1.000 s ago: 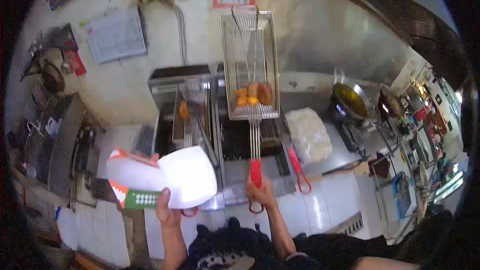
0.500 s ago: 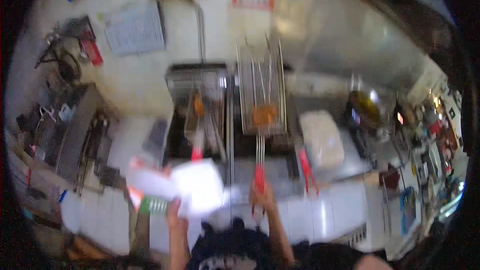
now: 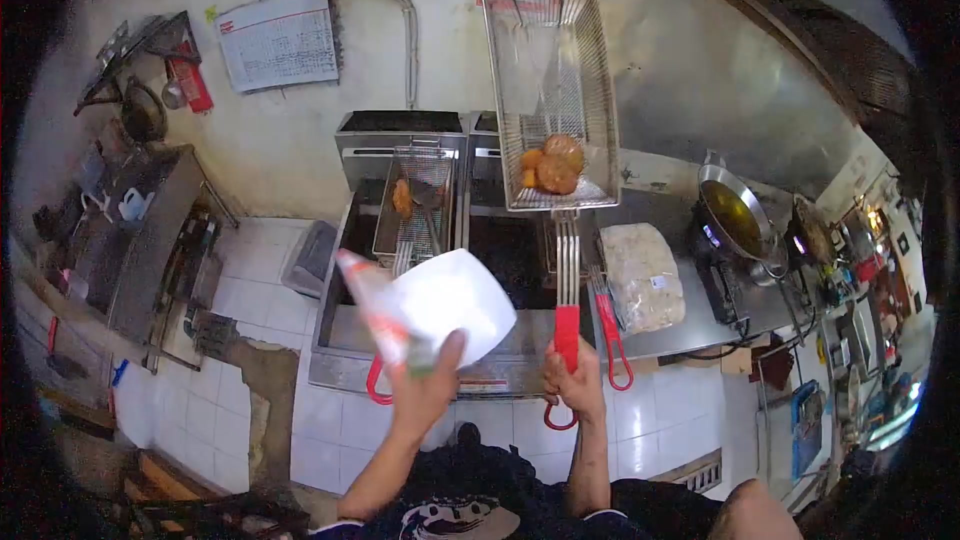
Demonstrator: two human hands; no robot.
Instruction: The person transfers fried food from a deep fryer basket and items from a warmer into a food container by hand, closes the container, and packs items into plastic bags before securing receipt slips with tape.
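My right hand (image 3: 577,385) is closed round the red handle of a wire fryer basket (image 3: 598,70), held up above the right fryer. Several browned fried pieces (image 3: 556,168) lie at the basket's near end. In my left hand (image 3: 425,398) is a white square plate (image 3: 460,300), gripped with the thumb over its near edge. A blurred packet or paper with red and green print (image 3: 372,305) is in the same hand, left of the plate. Behind the plate, a second fryer basket (image 3: 385,220) sits in the left fryer with a fried piece and tongs or a similar tool.
Right of the fryers (image 3: 400,130) lies a bag of pale food (image 3: 642,280), beside another red basket handle (image 3: 608,325). Farther right, a wok of oil (image 3: 730,215) stands on a burner. A steel table (image 3: 165,240) is at the left.
My right hand has raised the fryer basket and moved it right, tilting it so its inside shows. My left hand has brought the plate and packet right, nearer the basket.
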